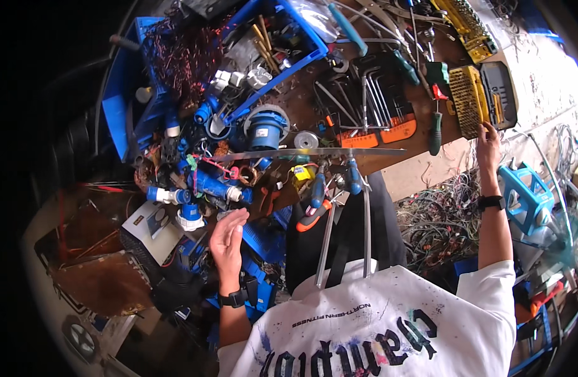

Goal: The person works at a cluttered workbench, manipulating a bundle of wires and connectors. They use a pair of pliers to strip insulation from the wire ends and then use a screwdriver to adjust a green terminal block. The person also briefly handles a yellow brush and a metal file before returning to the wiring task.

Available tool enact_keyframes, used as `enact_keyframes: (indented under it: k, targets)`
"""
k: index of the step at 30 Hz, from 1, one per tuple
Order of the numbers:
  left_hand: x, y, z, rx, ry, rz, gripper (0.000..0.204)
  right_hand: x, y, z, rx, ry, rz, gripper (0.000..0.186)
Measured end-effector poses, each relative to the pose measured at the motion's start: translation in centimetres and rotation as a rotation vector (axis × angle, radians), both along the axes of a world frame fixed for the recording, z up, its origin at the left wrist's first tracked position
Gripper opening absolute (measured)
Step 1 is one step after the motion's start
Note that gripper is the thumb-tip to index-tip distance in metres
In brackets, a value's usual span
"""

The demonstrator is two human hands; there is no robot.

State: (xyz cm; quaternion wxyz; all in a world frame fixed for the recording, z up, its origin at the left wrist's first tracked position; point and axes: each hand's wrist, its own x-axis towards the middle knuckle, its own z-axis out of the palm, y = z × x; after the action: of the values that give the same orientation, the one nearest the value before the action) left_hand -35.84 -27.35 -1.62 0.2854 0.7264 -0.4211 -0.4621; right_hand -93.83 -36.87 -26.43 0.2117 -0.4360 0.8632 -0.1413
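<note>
My right hand [488, 146] reaches to the right end of the bench. Its bent fingers press together on the near edge of a screwdriver bit case [467, 103], which lies unfolded with yellow rows of bits and a dark lid [498, 94]. Down on the left, my left hand [228, 242] hovers palm inward with the fingers stretched out and nothing in them. Blue-and-white industrial plugs [208, 186] lie just beyond it. Blue-handled pliers [353, 177] and an orange-black screwdriver [313, 215] are at the bench's front edge, between my hands.
Hex keys [375, 103] fan out on the bench beside a green-handled screwdriver [435, 133]. A blue crate [314, 39] holds wires and metal parts. A long metal blade [308, 152] lies across the front. Tangled wires [436, 217] and a light-blue frame [526, 198] are at right.
</note>
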Motion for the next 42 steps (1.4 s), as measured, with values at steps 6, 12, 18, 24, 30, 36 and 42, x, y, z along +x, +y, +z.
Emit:
enact_keyframes:
  k: [6, 12, 18, 24, 30, 36, 42]
  targets:
    - [1.9, 1.0, -1.0, 0.005, 0.067, 0.027, 0.029, 1.3, 0.7, 2.0, -0.033, -0.035, -0.047, 0.033]
    - [4.7, 1.1, -2.6, 0.014, 0.095, 0.013, 0.028, 3.2, 4.2, 2.4, -0.223, -0.120, 0.002, 0.027]
    - [8.4, 1.9, -4.7, 0.001, 0.168, -0.020, 0.026, 7.9, 10.4, 4.8, -0.226, -0.173, -0.068, 0.024]
    - [12.7, 2.9, -7.6, -0.021, 0.217, -0.108, 0.026, 15.9, 18.5, 6.7, -0.270, -0.270, -0.174, 0.019]
    - [15.3, 3.4, -10.4, 0.006, 0.165, -0.249, 0.023, 23.2, 24.8, 5.8, -0.188, -0.315, -0.245, 0.017]
    - [15.3, 3.7, -12.4, 0.141, 0.155, -0.249, 0.024, 28.5, 24.0, 5.2, -0.089, -0.430, -0.232, 0.016]
    - [12.1, 4.2, -14.6, 0.163, -0.132, -0.307, 0.030, 29.3, 22.6, 3.6, 0.043, -0.499, -0.279, 0.017]
